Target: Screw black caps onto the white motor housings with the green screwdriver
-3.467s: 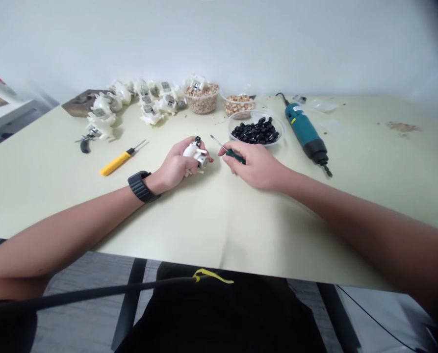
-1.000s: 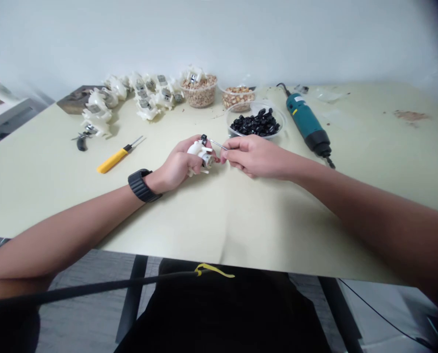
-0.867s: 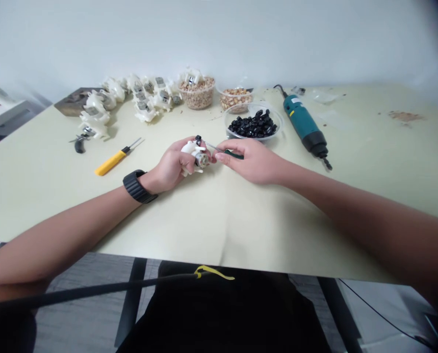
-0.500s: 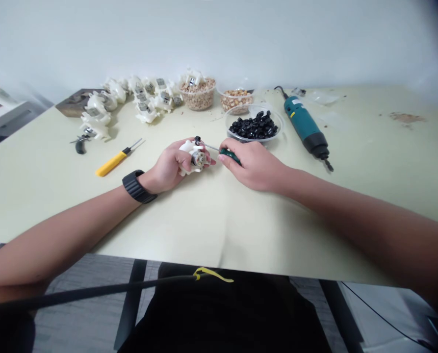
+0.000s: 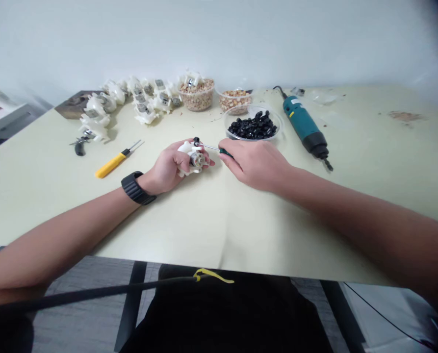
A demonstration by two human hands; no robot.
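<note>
My left hand is closed round a white plastic motor housing, whose round metal motor end faces right. A small black part sits at the housing's upper edge. In my right hand is a screwdriver with a dark green handle, mostly covered by the fingers. Its thin metal shaft points left, and the tip reaches the black part; whether it sits in a screw is too small to tell. A clear bowl of small black parts stands just beyond my right hand.
A yellow-handled screwdriver and black-handled pliers lie to the left. Several similar white housings are grouped at the back left. Two tubs of small parts stand behind. A teal power screwdriver lies on the right.
Both hands keep their places, the screwdriver still against the black part. My right hand has rolled slightly, and less of the green handle shows. The view has shifted very slightly.
</note>
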